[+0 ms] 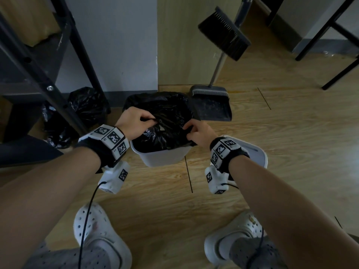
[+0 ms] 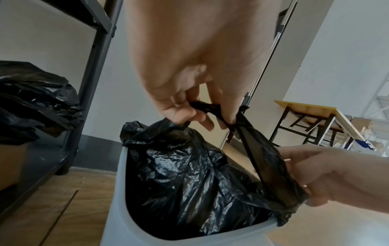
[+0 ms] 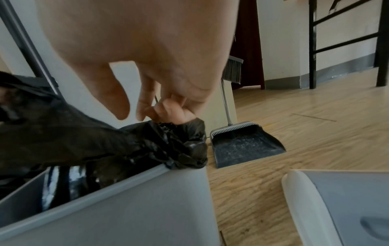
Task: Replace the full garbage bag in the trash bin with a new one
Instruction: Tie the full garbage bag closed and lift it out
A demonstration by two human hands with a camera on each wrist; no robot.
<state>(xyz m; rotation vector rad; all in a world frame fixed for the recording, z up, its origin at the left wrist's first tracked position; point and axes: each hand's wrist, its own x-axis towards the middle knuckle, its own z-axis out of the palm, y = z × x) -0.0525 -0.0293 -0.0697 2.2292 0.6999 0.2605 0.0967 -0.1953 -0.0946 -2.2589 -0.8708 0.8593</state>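
A white trash bin stands on the floor in front of me, lined with a black garbage bag. My left hand pinches a gathered strip of the bag's rim above the bin's left side. My right hand pinches the bunched rim at the bin's right edge. The plastic stretches taut between the two hands. What lies inside the bag is hidden.
The bin's white lid lies on the floor to the right. A dustpan and broom lean by the wall behind. Another black bag sits under a metal shelf at left.
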